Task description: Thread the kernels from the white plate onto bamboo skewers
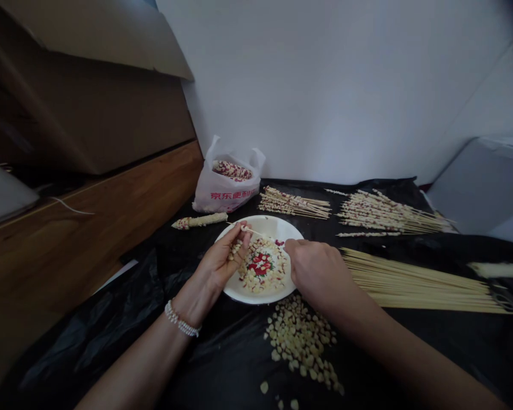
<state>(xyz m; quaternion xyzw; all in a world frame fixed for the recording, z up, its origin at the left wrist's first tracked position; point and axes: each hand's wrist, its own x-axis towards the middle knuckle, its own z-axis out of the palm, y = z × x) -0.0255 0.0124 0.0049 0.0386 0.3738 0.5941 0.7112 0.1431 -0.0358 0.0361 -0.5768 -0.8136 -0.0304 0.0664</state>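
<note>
Above black plastic [222,359], we cannot tell our right hand [318,270]'s hidden grip, but our left hand [222,256] pinches a skewer [255,232].

Left hand [218,263] and right hand [318,272], both bare, with uncovered forearms [410,356]; around the left wrist [190,304] I see, remotely, a bracelet [182,323] of small pale beads in several rows.

Skewer [253,232] above bowl [277,225] of kernels [263,283]
I hold the thin, pale skewer slantwise over the round white bowl; cream-and-red kernels lie loose inside, around its red floral print [260,265].
</note>
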